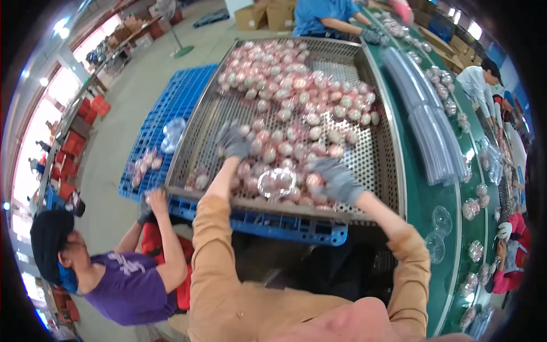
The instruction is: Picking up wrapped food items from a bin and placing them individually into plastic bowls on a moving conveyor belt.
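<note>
A large perforated metal tray holds a heap of small round plastic-wrapped items, whitish and pinkish. My left hand, in a grey glove, is over the near left part of the heap, blurred. My right hand, gloved the same way, lies at the heap's near right side, its fingertips beside the wrapped items. Between my hands, near the front wall, a clear round plastic container sits on the heap with some of the items in or under it. Whether either hand grips anything is not plain.
Blue plastic pallets lie under and left of the tray. Along the right runs a green conveyor belt bearing stacks of clear plastic containers. A co-worker in purple holds the tray's near left corner; another in blue stands at the far end.
</note>
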Available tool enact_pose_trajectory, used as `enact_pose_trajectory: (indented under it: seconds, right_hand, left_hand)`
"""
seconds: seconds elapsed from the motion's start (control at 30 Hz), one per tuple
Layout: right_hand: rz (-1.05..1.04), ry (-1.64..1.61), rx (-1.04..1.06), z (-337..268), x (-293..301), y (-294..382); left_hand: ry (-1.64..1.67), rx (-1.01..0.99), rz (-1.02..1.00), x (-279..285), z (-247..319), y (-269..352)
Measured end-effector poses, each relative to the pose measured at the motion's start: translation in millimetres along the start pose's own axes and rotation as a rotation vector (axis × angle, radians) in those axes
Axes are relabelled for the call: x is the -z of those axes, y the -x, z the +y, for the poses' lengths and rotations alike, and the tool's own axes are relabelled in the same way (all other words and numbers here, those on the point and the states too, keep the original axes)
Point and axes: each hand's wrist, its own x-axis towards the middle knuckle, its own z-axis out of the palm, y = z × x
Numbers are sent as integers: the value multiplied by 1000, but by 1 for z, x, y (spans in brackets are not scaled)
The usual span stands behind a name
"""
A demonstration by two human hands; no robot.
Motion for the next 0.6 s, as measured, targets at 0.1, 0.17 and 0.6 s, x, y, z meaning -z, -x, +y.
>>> enact_pose_trajectory:
  seconds: [0.1,0.17,0.6]
  right_hand:
    - [-129,-29,347,-44,-72,-83]
    - [-124,68,186,-4,-116,-68]
    - [-362,128,89,-42,-81,-121]
  left_hand:
    - [26,-108,-26,46,-159,36]
    - [245,185,-136,-3,-87,47]
    - [505,195,-344,-13,-23,39]
